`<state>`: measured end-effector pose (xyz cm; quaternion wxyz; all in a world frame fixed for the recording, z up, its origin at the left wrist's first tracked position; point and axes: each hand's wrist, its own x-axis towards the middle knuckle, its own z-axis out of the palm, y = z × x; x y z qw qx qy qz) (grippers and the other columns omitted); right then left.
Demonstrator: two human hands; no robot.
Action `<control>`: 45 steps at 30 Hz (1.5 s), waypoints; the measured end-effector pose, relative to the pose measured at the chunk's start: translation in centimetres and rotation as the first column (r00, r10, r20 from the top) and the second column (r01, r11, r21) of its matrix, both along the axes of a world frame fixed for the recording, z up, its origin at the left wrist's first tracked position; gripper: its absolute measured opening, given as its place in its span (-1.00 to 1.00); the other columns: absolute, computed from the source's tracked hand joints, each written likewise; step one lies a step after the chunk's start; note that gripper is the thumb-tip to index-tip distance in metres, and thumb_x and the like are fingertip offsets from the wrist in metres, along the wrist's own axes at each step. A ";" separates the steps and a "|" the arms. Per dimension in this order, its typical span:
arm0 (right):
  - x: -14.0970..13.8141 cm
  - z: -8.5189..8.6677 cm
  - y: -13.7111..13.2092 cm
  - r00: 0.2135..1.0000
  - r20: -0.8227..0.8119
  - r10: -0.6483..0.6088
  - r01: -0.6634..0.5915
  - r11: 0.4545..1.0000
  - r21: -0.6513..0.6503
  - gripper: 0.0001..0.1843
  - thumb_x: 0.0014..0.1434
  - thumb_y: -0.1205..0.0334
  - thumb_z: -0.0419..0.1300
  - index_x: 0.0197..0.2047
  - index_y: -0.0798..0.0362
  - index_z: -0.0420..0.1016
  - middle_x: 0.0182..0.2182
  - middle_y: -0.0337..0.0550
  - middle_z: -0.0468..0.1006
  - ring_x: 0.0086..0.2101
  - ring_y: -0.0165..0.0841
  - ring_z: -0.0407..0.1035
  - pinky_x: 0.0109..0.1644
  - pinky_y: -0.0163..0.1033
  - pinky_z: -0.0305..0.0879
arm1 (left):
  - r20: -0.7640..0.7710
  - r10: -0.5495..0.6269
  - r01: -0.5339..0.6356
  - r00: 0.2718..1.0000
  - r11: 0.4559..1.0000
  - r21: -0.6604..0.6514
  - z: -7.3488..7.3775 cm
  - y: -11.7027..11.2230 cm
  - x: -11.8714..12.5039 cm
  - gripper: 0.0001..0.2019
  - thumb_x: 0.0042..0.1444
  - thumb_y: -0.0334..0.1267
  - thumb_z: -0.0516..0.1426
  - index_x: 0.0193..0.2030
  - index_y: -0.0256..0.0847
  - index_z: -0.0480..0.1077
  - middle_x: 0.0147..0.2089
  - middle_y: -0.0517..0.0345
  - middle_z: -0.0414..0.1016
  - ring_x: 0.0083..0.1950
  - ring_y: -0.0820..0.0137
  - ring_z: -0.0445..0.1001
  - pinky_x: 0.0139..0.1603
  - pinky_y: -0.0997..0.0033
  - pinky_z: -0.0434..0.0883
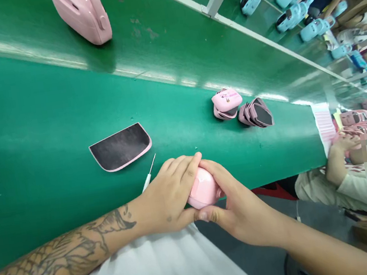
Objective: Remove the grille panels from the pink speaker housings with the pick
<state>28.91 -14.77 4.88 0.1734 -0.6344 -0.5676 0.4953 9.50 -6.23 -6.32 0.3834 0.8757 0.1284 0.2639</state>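
Nothing I can actually read. The pink rounded piece (203,188) I'm holding shows no text. The pink panel (226,100) on the green conveyor belt (65,127) has a small printed mark, too tiny to make out. The striped sheet (324,128) at the belt's end: rows of lines, unreadable.
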 end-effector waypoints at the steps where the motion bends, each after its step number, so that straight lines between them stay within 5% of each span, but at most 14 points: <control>1: 0.1 0.0 -0.1 1.000 0.000 -0.011 0.011 1.000 0.001 -0.10 0.35 0.17 0.44 0.58 -0.24 0.10 0.54 -0.09 0.26 0.39 -0.10 0.31 0.32 -0.02 0.52 | -0.005 -0.007 0.007 1.000 1.000 0.021 0.2 0.2 0.1 0.06 0.43 0.17 0.11 0.71 -0.38 -0.44 0.53 -0.65 0.26 0.56 -0.49 0.27 0.41 -0.60 0.29; 4: 0.3 0.5 0.0 0.999 -0.011 -0.036 0.036 0.999 0.012 -0.20 0.39 0.20 0.40 0.55 -0.21 0.15 0.47 -0.08 0.35 0.34 -0.12 0.36 0.37 0.00 0.48 | -0.002 -0.041 0.041 0.999 0.998 0.056 0.9 0.8 0.7 0.01 0.41 0.06 0.13 0.69 -0.49 -0.33 0.56 -0.73 0.18 0.62 -0.48 0.17 0.44 -0.55 0.30; 7: 0.7 0.9 0.2 0.997 -0.044 -0.061 0.062 0.998 0.020 -0.30 0.44 0.19 0.35 0.52 -0.19 0.19 0.41 -0.09 0.43 0.28 -0.16 0.42 0.39 -0.01 0.45 | 0.060 -0.048 0.046 0.997 0.998 0.036 1.7 1.2 1.5 -0.09 0.37 -0.09 0.16 0.67 -0.49 -0.16 0.59 -0.74 0.14 0.54 -0.39 0.32 0.39 -0.46 0.40; 15: 1.9 0.4 0.4 0.993 -0.080 -0.083 0.090 0.991 0.095 -0.29 0.45 0.12 0.33 0.55 -0.06 0.20 0.46 0.05 0.39 0.44 -0.05 0.30 0.53 0.09 0.34 | 0.126 0.144 -0.126 0.981 0.982 -0.142 3.4 -0.2 2.9 -0.20 0.32 -0.26 0.28 0.62 -0.41 0.12 0.38 -0.56 0.48 0.38 -0.21 0.49 0.30 -0.39 0.48; 21: 1.8 0.5 1.1 0.997 -0.059 -0.046 0.050 0.996 0.069 -0.24 0.49 0.11 0.28 0.61 -0.11 0.09 0.56 0.05 0.27 0.51 -0.04 0.23 0.56 0.15 0.31 | 0.120 0.111 -0.085 0.986 0.975 -0.206 2.7 0.8 2.4 -0.17 0.38 -0.08 0.31 0.67 -0.17 0.08 0.46 -0.37 0.47 0.46 -0.11 0.49 0.44 -0.31 0.45; 25: 3.0 -0.6 -0.4 0.994 0.099 -0.050 0.046 0.998 0.040 -0.07 0.47 -0.02 0.32 0.68 -0.18 -0.09 0.64 0.04 0.11 0.59 -0.03 0.06 0.61 0.26 0.21 | -0.042 0.137 -0.143 0.990 0.938 -0.316 1.0 1.8 1.0 -0.07 0.30 0.11 0.36 0.68 0.06 0.05 0.57 -0.19 0.37 0.54 -0.10 0.42 0.52 -0.21 0.43; 30: 3.0 -5.6 -3.1 0.911 0.070 -0.406 0.403 0.914 0.055 -0.02 0.32 -0.16 0.43 0.62 -0.14 0.10 0.54 0.12 0.33 0.47 0.03 0.31 0.55 0.34 0.28 | -0.192 0.239 -0.307 0.952 0.764 -0.568 -0.5 2.0 0.2 -0.11 0.32 0.17 0.30 0.66 -0.05 0.09 0.57 -0.24 0.34 0.47 -0.17 0.47 0.43 -0.23 0.48; 35: 0.2 -9.3 -2.0 0.831 -0.108 -0.545 0.556 0.813 0.174 -0.30 0.26 -0.16 0.43 0.34 -0.04 0.44 0.26 0.07 0.62 0.23 0.02 0.56 0.34 0.17 0.54 | -0.185 0.387 -0.398 0.904 0.598 -0.696 0.2 1.1 1.9 -0.10 0.27 0.33 0.24 0.55 -0.21 0.21 0.37 -0.29 0.52 0.26 -0.11 0.60 0.28 -0.12 0.55; 39: -1.6 -7.8 0.3 0.827 -0.208 -0.523 0.561 0.793 0.238 -0.05 0.14 -0.15 0.50 0.46 -0.02 0.27 0.15 0.05 0.62 0.07 -0.04 0.62 0.11 0.02 0.66 | -0.214 0.556 -0.464 0.803 0.359 -0.810 2.4 1.8 2.6 -0.24 0.31 0.40 0.16 0.33 -0.23 0.40 0.06 -0.11 0.66 -0.07 0.12 0.66 -0.03 0.12 0.61; 45: -4.1 -3.2 3.1 0.890 0.029 -0.454 0.393 0.800 0.454 0.04 0.15 0.04 0.49 0.57 -0.19 0.10 0.16 0.07 0.54 -0.08 -0.03 0.61 -0.09 0.08 0.70 | -0.095 0.723 -0.353 0.684 0.214 -0.911 5.0 2.8 1.4 -0.28 0.28 0.42 0.19 0.23 -0.19 0.51 -0.16 0.06 0.69 -0.21 0.22 0.63 -0.19 0.28 0.58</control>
